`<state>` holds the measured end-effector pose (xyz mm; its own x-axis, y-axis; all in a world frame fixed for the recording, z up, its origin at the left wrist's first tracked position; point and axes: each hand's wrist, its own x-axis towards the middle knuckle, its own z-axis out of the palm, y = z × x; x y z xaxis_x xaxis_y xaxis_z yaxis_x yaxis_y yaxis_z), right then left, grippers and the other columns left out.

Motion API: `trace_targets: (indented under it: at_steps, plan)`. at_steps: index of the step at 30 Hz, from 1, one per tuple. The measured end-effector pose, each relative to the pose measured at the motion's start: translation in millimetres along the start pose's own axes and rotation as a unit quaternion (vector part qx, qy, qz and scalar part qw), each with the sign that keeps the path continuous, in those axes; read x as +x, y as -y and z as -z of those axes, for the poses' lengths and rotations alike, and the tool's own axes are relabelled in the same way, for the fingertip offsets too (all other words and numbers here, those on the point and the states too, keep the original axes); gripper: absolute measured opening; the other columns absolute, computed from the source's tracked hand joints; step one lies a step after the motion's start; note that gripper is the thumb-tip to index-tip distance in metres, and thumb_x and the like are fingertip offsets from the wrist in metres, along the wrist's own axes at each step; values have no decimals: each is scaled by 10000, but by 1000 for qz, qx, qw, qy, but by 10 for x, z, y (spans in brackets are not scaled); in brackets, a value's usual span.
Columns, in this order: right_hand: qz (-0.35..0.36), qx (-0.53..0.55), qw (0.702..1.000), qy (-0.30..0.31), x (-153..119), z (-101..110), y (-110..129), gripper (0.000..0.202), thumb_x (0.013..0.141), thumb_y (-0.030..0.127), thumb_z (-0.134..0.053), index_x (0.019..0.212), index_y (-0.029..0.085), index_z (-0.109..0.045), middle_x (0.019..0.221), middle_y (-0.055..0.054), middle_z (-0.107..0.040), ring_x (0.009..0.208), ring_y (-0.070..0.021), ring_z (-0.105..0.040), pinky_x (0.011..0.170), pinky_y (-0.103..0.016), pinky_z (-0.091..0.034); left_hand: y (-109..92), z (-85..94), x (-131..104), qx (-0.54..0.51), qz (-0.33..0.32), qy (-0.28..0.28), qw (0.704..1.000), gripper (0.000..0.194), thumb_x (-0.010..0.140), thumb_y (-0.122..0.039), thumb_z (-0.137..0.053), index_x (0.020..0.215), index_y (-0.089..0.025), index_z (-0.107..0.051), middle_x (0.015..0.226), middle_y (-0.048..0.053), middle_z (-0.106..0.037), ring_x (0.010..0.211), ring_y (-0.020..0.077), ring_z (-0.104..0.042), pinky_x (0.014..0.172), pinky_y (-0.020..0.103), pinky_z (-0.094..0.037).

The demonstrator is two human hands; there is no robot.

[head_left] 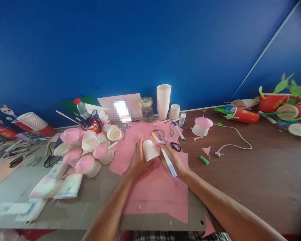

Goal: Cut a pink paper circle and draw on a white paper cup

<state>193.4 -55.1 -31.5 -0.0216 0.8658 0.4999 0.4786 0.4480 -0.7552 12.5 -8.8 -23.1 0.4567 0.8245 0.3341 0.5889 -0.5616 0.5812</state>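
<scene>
My left hand [136, 163] is wrapped round the side of a small white paper cup [150, 149], which is tilted over pink paper [158, 197]. Between the fingers of my right hand [175, 160] is a white marker pen [168, 162], its yellow end pointing away from me and its pale blue end toward me. The right fingertips are close to the cup's right side; whether they touch it I cannot tell. Just beyond the right hand lie scissors [175, 146] with black handles, partly covered. A blue-capped marker [178, 131] rests behind them.
Left are several cups with pink paper tops [84, 164]. At the back stand stacked white cups [163, 103], a glass jar [147, 109] and a blurred bright screen [122, 110]. On the right are a pink-topped cup [202, 127], a green cap [204, 160], a white cable [237, 146] and red cups [245, 114].
</scene>
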Motion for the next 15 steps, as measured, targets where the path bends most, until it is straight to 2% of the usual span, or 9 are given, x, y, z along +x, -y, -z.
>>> trace_targets:
  at_steps: [5,8,15]
  plan:
    - [44,-35,998,28,2,75,19,453,788,100,-456,1226,212,-498,947,-85,-588,846,-233,-570,735,-362,-479,-29,33,-3,-35,-32,19,999,957,747,-482,-640,1452,-246,-38,1375,181,-352,1270,375,-392,974,560,-425]
    - [74,-80,993,46,14,123,67,395,829,147,-452,1219,185,-500,944,-107,-584,840,-246,-554,742,-382,-460,-35,35,1,-57,-39,20,997,941,770,-490,-617,1449,-223,-23,1341,182,-352,1262,364,-387,988,540,-409]
    - [144,-175,973,43,33,114,88,355,897,190,-378,1237,174,-480,860,-84,-563,779,-236,-519,697,-373,-433,-18,-8,7,-107,-19,21,994,1015,736,-504,-655,1452,-212,2,1292,159,-376,1229,330,-408,968,527,-409]
